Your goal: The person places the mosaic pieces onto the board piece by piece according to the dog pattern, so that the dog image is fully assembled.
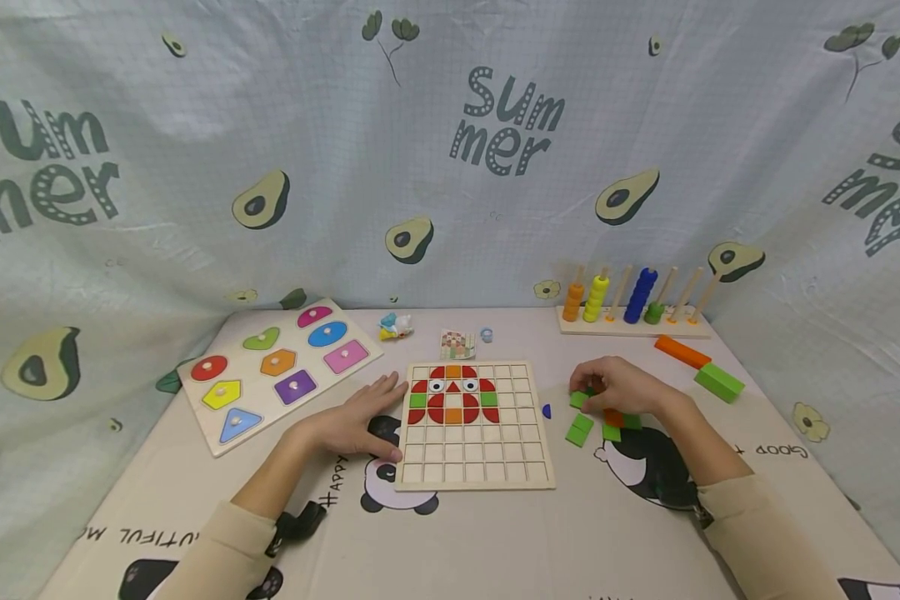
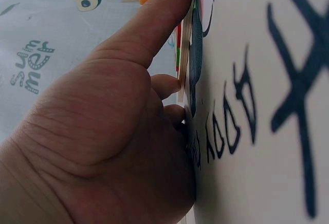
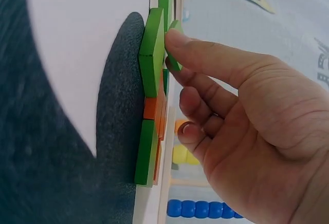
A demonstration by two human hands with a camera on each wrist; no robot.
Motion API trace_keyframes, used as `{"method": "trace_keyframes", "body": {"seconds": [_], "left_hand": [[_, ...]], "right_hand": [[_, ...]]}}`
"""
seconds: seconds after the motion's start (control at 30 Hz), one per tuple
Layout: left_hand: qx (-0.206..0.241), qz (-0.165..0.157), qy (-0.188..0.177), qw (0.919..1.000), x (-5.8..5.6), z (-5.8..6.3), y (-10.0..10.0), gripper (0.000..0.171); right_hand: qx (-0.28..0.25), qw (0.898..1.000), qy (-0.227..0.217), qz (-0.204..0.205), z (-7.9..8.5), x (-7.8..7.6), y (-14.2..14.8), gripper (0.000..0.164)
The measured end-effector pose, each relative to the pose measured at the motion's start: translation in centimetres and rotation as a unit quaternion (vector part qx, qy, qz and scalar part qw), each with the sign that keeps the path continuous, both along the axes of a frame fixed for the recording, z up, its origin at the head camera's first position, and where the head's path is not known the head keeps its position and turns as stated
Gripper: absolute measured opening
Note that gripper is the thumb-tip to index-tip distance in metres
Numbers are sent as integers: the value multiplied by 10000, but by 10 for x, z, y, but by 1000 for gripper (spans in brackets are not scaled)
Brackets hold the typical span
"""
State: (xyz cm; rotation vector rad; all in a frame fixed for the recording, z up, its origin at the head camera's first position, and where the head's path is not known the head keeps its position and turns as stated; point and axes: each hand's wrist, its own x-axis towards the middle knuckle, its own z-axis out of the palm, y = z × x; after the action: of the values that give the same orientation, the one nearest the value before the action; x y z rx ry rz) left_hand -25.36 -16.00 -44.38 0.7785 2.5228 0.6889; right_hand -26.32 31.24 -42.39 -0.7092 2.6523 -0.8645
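My left hand (image 1: 356,421) lies flat at the left edge of a wooden grid board (image 1: 480,467), its fingers spread and its thumb at the lower left side. Red, green, orange and eyed white tiles form a picture in the board's upper left squares. To the right of the board, my right hand (image 1: 626,385) pinches a thin green tile (image 3: 175,60) between thumb and index finger. Just beneath it several green tiles (image 3: 152,54) and an orange tile (image 3: 152,108) lie on the table. Another pair of green tiles (image 1: 580,429) sits closer to the board.
A shape puzzle board (image 1: 251,383) lies at the left. Behind, a peg rack (image 1: 633,329) carries coloured beads. Orange blocks (image 1: 682,352) and green blocks (image 1: 720,382) lie at the right. A picture card (image 1: 457,344), small toy (image 1: 395,326) and blue half-round piece (image 1: 547,411) surround the board.
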Motion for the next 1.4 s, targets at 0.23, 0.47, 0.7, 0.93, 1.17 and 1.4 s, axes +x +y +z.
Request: {"method": "trace_keyframes", "body": {"seconds": [0.23,0.47,0.7,0.93,1.17,1.4], "left_hand": [[-10,45,-10,10000,0,0,0,110],[0,54,-42,10000,-1,-1,0,110],[-14,70,9,10000,-1,-1,0,110],[3,47,-11,10000,0,-2,0,110],[-72,3,10,10000,0,-2,1,111],[-30,27,15,10000,0,-1,0,111]], "right_hand": [[-54,9997,-90,-208,2,1,-2,20],[-171,9995,-160,-218,5,4,-5,16],[-211,9996,-78,-178,8,4,-8,13],[-631,9977,153,169,19,3,-26,8],[-951,9930,-50,703,24,-2,-69,13],[-922,9856,-86,1418,24,2,-126,21]]}}
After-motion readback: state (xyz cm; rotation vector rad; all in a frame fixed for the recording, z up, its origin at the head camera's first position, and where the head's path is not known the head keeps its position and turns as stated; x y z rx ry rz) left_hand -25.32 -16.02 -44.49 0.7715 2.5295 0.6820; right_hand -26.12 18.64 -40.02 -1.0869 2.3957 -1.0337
